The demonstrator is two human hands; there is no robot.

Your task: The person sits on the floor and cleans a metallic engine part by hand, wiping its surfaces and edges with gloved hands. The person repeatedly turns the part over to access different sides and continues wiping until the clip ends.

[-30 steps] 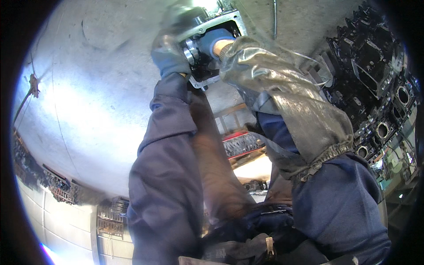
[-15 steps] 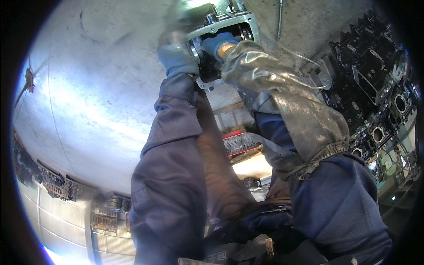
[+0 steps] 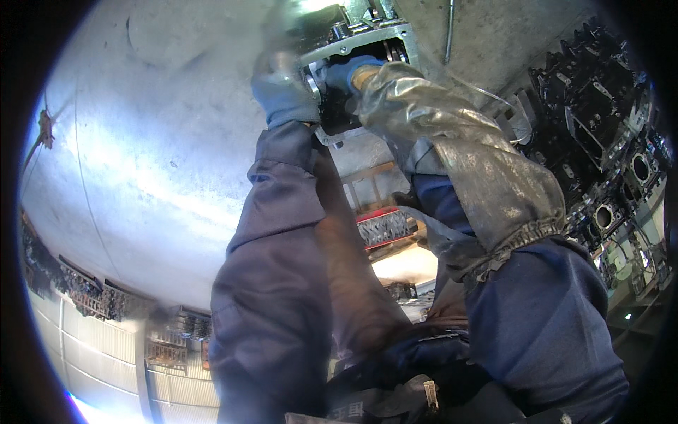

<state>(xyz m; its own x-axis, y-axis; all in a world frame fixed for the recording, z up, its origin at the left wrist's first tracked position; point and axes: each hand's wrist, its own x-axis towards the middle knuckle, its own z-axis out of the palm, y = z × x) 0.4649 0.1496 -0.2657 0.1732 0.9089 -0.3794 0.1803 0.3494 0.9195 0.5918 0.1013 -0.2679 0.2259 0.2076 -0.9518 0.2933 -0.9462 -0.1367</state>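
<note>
At the top of the view lies a dark metal engine casing with a pale machined rim (image 3: 374, 37) around an open cavity. My right hand (image 3: 346, 71), in a blue glove, reaches into this cavity; its fingers are hidden in shadow and by the hand itself. A shiny, stained sleeve cover wraps my right forearm. Against the left side of the casing is my left hand (image 3: 286, 95), also blue-gloved. Its fingers are blurred at their far end, so their grip cannot be made out. Round metal parts (image 3: 393, 51) show inside the cavity at its right end.
Many black engine parts (image 3: 586, 106) stand close together on the right. A thin metal rod (image 3: 450, 32) lies on the concrete floor (image 3: 155, 127) beyond the casing. A red-edged tray (image 3: 381, 227) of metal parts is seen between my arms. Racks of parts (image 3: 92, 293) line the lower left.
My right hand and forearm have shifted slightly to the right inside the cavity. The casing's rim appears a little further right and lower. My left hand stays at the casing's left side.
</note>
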